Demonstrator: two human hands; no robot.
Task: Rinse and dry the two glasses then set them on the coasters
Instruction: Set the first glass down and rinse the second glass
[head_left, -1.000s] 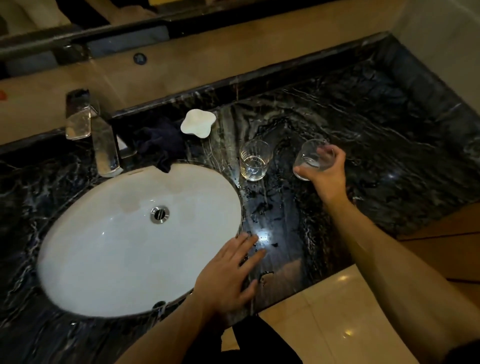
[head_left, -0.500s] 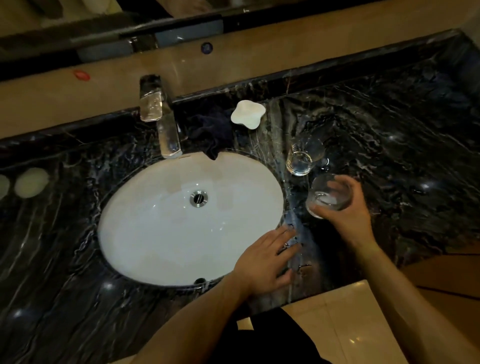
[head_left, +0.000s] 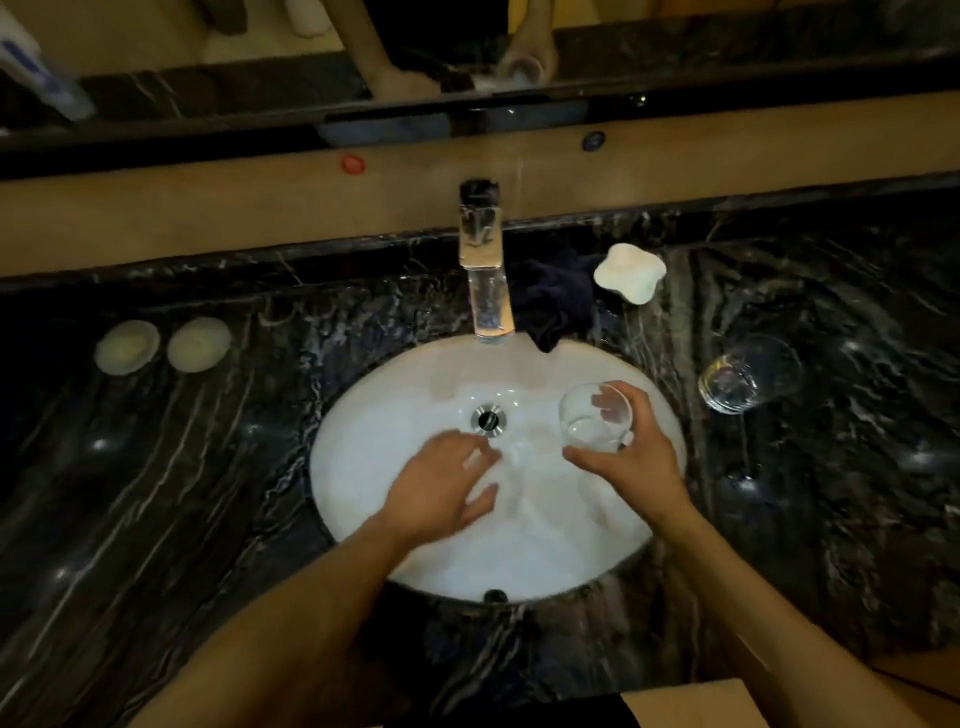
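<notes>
The right hand (head_left: 631, 462) is gripping a clear glass tumbler (head_left: 594, 417) over the white oval basin (head_left: 519, 551), fingers curled round it. The left hand (head_left: 441, 488) is hovering over the basin, fingers spread, apparently empty. The second tumbler (head_left: 743, 375) is sitting on the dark marble counter (head_left: 156, 467) right of the basin; two round coasters (head_left: 162, 345) are lying far left.

Motion blur smears the left hand (head_left: 441, 488) at centre frame, its fingertips indistinct. The second glass (head_left: 743, 376) at right is a hazy outline against the dark table (head_left: 156, 519). Both forearms run off the bottom edge.
</notes>
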